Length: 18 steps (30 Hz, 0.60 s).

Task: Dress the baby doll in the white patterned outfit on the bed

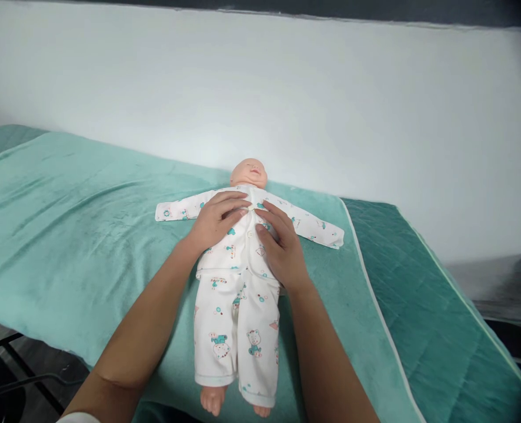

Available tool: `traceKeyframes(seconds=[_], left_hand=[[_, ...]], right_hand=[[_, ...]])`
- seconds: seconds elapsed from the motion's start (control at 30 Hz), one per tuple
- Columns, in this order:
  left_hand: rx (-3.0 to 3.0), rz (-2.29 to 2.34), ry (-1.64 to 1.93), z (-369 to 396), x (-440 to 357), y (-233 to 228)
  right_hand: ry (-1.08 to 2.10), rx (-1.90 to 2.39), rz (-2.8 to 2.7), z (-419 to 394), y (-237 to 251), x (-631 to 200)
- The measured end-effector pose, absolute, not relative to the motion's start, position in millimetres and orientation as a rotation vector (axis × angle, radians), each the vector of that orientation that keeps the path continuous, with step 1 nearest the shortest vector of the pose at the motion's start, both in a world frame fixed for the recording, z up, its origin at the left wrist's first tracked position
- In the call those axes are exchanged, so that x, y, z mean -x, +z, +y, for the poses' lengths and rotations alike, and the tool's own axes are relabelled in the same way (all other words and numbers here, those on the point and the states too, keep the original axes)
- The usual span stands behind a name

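Note:
A baby doll (248,171) lies on its back on a light green towel (75,223), head toward the wall. It wears a white printed top (238,244) and matching trousers (236,335); its sleeves are spread out to both sides and bare feet show at the near end. My left hand (216,218) rests flat on the doll's chest, fingertips at the top of the shirt's front opening. My right hand (282,247) lies on the other side of the chest, fingers meeting the left hand's at the placket near the collar.
The towel covers a table with a darker teal quilted cover (423,305) showing on the right. A white wall (287,94) stands just behind. Dark floor and a black frame (17,358) show under the near left edge.

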<state>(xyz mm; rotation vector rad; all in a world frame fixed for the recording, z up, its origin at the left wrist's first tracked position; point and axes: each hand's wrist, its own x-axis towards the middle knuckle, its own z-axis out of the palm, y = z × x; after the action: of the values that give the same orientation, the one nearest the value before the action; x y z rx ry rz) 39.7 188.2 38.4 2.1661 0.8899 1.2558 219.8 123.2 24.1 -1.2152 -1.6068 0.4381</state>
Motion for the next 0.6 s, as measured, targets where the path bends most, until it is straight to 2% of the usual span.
traceKeyframes(seconds=[0.37,0.6], left_hand=[[-2.344,0.848,1.041,210,-43,36],[-2.337,0.962,1.04,211,-47,38]], right_hand=[[0.406,1.2,-1.625,131,14,-219],[0.408,1.226,-1.643,134,12,-221]])
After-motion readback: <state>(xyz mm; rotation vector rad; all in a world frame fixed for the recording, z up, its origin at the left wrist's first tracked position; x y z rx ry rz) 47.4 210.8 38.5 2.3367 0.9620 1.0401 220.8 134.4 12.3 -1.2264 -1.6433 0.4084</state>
